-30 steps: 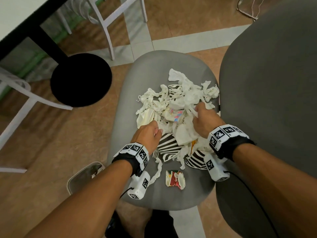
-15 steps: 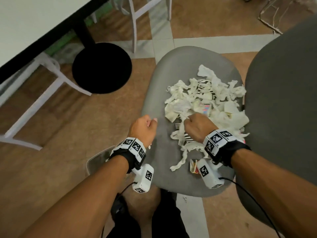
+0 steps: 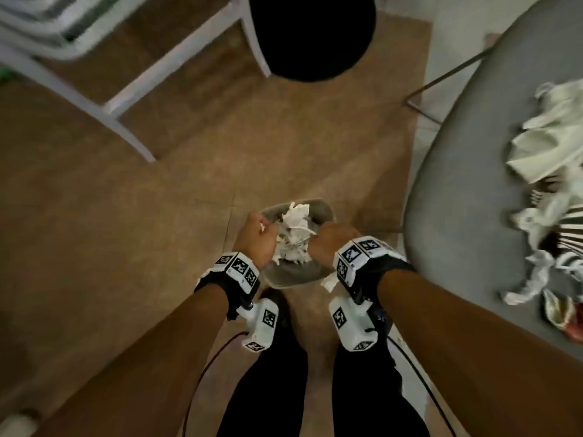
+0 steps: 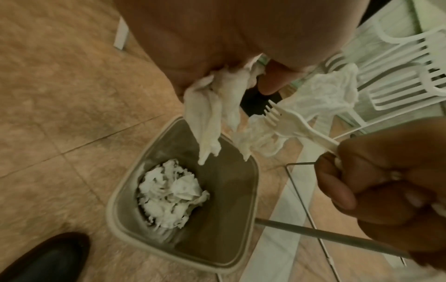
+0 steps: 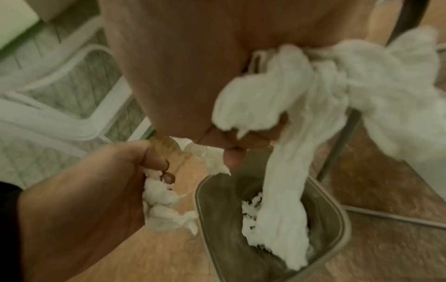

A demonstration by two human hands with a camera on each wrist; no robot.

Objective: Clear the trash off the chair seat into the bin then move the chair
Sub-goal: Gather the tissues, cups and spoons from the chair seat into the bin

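My left hand [image 3: 260,236] and right hand [image 3: 326,242] hang side by side over the small grey bin [image 3: 296,279] on the floor. The left hand [image 4: 217,63] grips a wad of white tissue [image 4: 212,118] that dangles above the bin [image 4: 183,253]. A bigger bunch of tissue [image 5: 301,99] is held in the right hand, and one strand of it reaches down into the bin [image 5: 337,225]. The right hand [image 4: 376,181] also holds a white plastic fork [image 4: 296,124]. Crumpled tissue [image 4: 169,196] lies inside the bin. The grey chair seat [image 3: 457,216] at the right carries more trash [image 3: 552,146].
A black round table base [image 3: 312,36] and a white chair's legs [image 3: 126,105] stand on the brown tiled floor ahead. The grey chair's thin metal frame [image 3: 441,83] runs beside the bin. My black-trousered legs [image 3: 268,389] and a dark shoe [image 4: 43,257] are just behind it.
Both hands left the trash pile on the seat and swung left and down over the bin, carrying tissue and a fork. The view turned from the seat to the floor.
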